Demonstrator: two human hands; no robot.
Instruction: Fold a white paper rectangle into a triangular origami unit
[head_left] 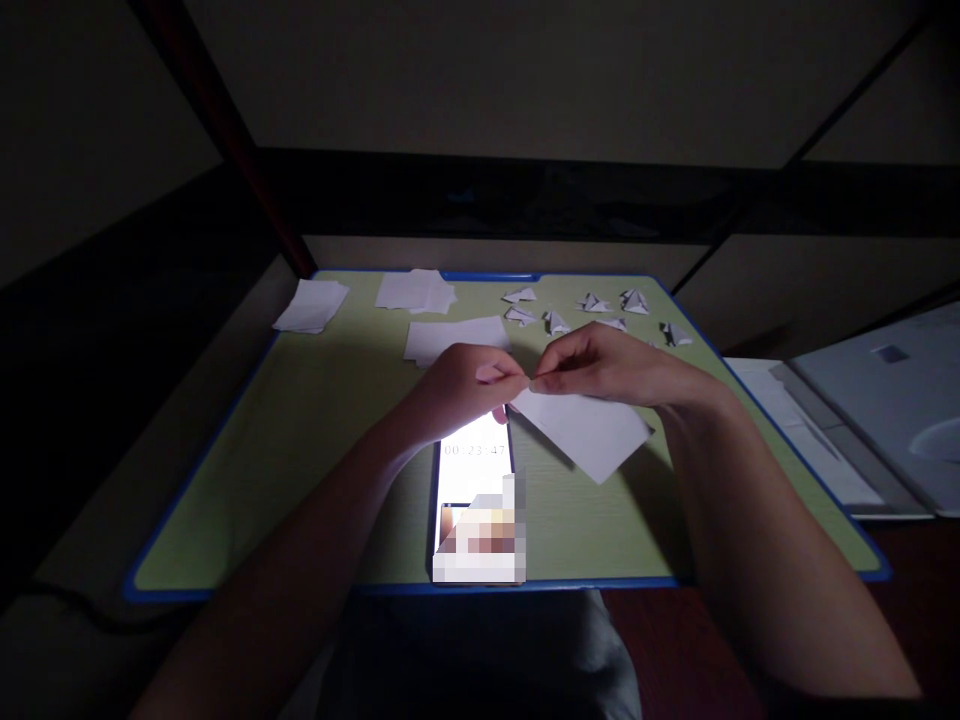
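Note:
My left hand [465,385] and my right hand [607,365] meet over the middle of a green lap table with a blue rim [225,440]. Both pinch the same corner of a white sheet of paper [589,435], which slopes down to the right, partly folded. Just below the hands lies a lit phone [474,470] showing a timer. Several small folded paper triangles [592,310] lie at the far right of the table.
Flat white paper pieces lie at the back: one at the far left [311,305], a small stack [416,290] and a sheet [454,338] behind my left hand. A grey-white object [885,400] sits off the table's right edge. The room is dark.

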